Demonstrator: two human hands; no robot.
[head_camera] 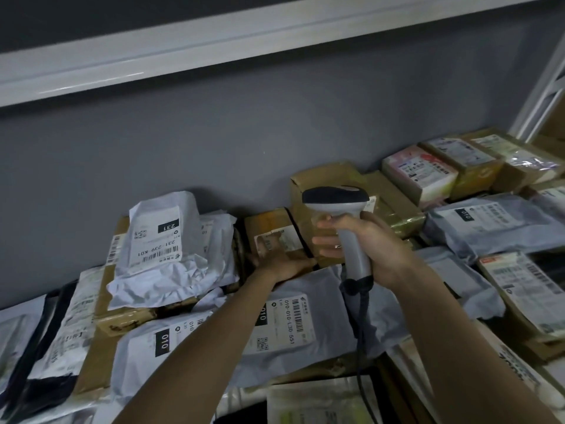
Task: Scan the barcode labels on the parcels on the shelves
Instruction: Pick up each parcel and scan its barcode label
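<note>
Right hand (370,243) grips scanner (342,215) handle; left hand (281,264) flat, fingers straight, on cardboard parcel (275,234) near shelf back edge.

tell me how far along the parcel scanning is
Done: nothing here shows which labels are already scanned. In hand: the right hand grips the scanner, aimed left, while the left hand rests on a small brown box. Left: apparently many parcels, such as the 010 mailer.
</note>
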